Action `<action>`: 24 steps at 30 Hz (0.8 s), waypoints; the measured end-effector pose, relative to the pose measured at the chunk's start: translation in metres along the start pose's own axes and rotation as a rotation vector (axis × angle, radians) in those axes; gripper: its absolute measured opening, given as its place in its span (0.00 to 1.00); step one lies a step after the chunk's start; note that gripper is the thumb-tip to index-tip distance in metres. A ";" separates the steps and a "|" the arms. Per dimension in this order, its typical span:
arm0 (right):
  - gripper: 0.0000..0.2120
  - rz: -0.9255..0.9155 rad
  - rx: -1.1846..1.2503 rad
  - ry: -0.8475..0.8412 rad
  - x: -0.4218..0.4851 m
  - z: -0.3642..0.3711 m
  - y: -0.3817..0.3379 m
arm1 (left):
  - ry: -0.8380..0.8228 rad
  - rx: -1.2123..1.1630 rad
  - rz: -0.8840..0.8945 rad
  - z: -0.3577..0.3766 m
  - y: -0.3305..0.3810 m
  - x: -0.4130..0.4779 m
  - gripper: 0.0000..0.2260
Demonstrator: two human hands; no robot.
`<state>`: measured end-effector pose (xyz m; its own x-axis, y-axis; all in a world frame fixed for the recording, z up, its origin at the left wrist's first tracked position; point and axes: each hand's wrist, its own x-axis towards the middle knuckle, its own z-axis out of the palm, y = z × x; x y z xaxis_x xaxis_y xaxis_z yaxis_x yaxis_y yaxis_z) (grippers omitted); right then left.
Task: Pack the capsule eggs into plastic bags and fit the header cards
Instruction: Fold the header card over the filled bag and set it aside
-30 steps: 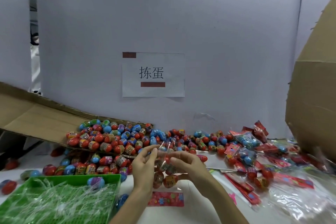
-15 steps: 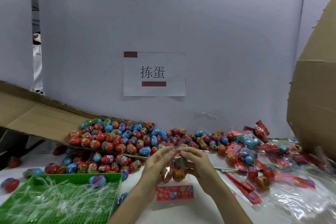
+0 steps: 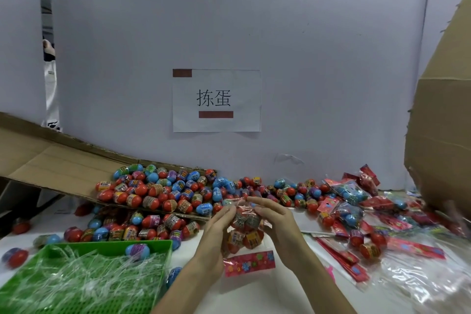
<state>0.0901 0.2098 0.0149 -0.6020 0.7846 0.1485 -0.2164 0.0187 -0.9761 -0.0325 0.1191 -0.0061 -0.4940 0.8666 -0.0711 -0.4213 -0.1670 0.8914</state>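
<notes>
A clear plastic bag (image 3: 244, 231) with several red capsule eggs inside hangs upright between my hands above the white table. My left hand (image 3: 216, 234) pinches the bag's top from the left. My right hand (image 3: 277, 224) pinches it from the right, fingers curled over the mouth. A pink flowered header card (image 3: 249, 262) lies flat on the table just below the bag. Loose red and blue capsule eggs (image 3: 163, 194) are heaped behind my hands on a cardboard flap (image 3: 58, 168) and on the table.
A green mesh tray (image 3: 158, 250) holding clear bags and one egg sits at the front left. Finished packs (image 3: 349, 201), red header cards (image 3: 341, 255) and clear bags (image 3: 428, 278) crowd the right. A large cardboard box (image 3: 443, 122) rises at the right; a white partition (image 3: 318, 58) bearing a paper sign stands behind.
The bag of eggs turned from lying sideways between my hands to hanging upright. Both hands moved slightly right and closed in on its top.
</notes>
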 end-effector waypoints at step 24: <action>0.11 0.020 0.153 0.107 0.000 0.000 0.002 | -0.004 0.007 0.160 0.001 0.009 -0.005 0.06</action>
<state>0.0894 0.2101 0.0127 -0.5235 0.8457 0.1037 -0.3249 -0.0856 -0.9419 -0.0335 0.1140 0.0022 -0.5512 0.8311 0.0740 -0.3320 -0.2999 0.8943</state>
